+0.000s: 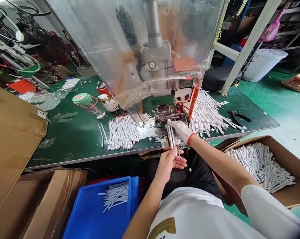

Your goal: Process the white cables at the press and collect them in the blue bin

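Two or so slim white strips (170, 136) run between the person's hands, at the near edge of the green bench (85, 151) and just in front of a metal fixture (164, 115) with springs and wires about it. The left hand (166, 163), bare, has thumb and forefinger pinched narrow on the near ends, while its other fingers stretch out loosely. The right hand (180, 130), in a white glove with a red cuff, has its fingers bent and close together at the far ends, seemingly gripping them too — the exact contact of each fingertip is too small to tell.

The step in hand looks like lining up the strips between both hands beside the fixture; whether any end sits inside it, I cannot tell. From this position, the next move calls for even ends, a steady left pinch and right fingertips clear of the metal parts — a loose hold could let one strip slide askew.

Many similar white pieces lie in a left pile (123, 133) and a right pile (206, 116) on the bench, with more in the cardboard box (286, 151) and the blue tub (90, 202). Dark-handled pliers (243, 117) rest beyond the right pile.
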Demonstrator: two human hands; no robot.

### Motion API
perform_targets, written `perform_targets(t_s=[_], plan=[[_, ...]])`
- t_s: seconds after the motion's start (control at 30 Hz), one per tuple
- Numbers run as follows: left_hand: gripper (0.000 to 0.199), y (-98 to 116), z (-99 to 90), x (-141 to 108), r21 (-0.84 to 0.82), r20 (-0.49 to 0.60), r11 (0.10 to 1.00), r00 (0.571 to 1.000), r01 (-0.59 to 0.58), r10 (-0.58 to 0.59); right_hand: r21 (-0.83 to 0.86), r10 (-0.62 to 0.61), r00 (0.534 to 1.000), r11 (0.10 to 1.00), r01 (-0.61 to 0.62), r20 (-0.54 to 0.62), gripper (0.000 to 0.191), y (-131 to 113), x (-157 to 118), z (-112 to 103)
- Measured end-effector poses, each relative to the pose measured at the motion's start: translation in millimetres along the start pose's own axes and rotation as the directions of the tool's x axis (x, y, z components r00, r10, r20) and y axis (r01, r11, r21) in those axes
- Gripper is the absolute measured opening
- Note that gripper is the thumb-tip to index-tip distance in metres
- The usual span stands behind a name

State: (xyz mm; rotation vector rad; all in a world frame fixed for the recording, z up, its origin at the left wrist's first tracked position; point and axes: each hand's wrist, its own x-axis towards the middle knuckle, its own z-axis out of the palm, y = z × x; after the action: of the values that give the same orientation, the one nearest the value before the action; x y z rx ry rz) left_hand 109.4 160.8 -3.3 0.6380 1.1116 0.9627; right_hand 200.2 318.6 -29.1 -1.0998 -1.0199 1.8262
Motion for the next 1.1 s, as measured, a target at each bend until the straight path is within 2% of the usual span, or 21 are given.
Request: perform_targets(t_s=[0.17,0.33,0.53,0.8,0.97,1.1], plan=[[0.065,-1,1.2,2,0.036,-0.014,0.999,1.000,-0.026,0.027,0.104,0.004,1.000,0.995,-0.002,-0.021,0.021,-5,-1,9],[0.065,-6,0.0,5,0.037,-0.022,0.998,0.998,-0.051,0.052,0.031,-0.007,0.999,0.999,0.008,-0.037,0.024,-11,-10,12],[0.065,-9,0.8,7,0.022,-0.029,0.997,0.997,-0.077,0.078,0.021,0.008,0.997,1.000,-0.007,-0.071,0.025,-14,-13,14],[0.062,-10,0.2,7,0.023,-0.030,0.995,0.995,-0.097,0.098,0.092,-0.010,0.999,0.996,0.013,-0.040,0.023,-7,-8,12],[0.061,-9,4.7,8,0.017,-0.066,0.993,0.991,-0.115,0.116,0.130,-0.029,0.999,0.991,0.035,-0.045,0.020,-2,-1,14],[0.056,-14,4.0,-1,0.033,-0.081,0.990,0.987,-0.136,0.139,0.090,-0.066,0.998,0.994,0.066,-0.008,0.024,-6,-12,12]])
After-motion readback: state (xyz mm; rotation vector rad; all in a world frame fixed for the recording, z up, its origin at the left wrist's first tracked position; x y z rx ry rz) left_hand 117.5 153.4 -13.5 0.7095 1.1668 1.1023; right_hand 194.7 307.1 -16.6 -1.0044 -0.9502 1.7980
